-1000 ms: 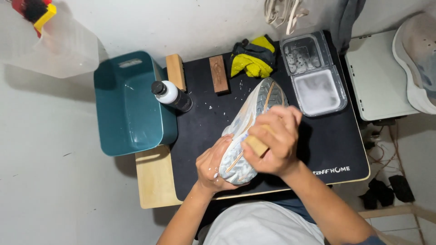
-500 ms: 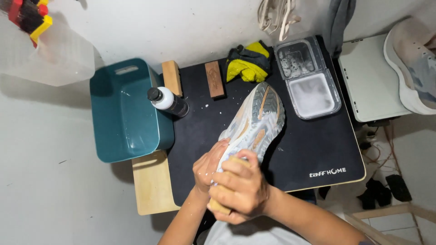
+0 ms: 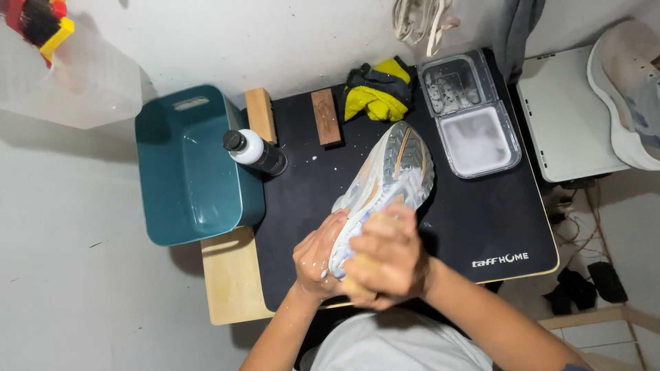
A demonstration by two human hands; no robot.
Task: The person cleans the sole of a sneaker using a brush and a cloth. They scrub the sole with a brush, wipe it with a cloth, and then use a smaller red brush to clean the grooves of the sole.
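Note:
A grey and white sneaker (image 3: 392, 172) lies sole-up over the black mat (image 3: 481, 220), its surface foamy. My left hand (image 3: 315, 260) grips the heel end from the left side. My right hand (image 3: 385, 255) is closed on a wooden-backed brush (image 3: 359, 275) pressed against the heel part of the sole; only a sliver of the brush shows under the fingers.
A teal tub (image 3: 189, 165) stands at the left, a dark bottle with a white shoulder (image 3: 256, 151) beside it. Two wooden brushes (image 3: 326, 117), a yellow-black cloth (image 3: 375, 96) and a clear two-part tray (image 3: 471, 117) sit at the back. Another shoe (image 3: 629, 89) rests far right.
My right hand with the brush slid from mid-sole down to the heel, then back up slightly. The sneaker's toe has swung a little to the right.

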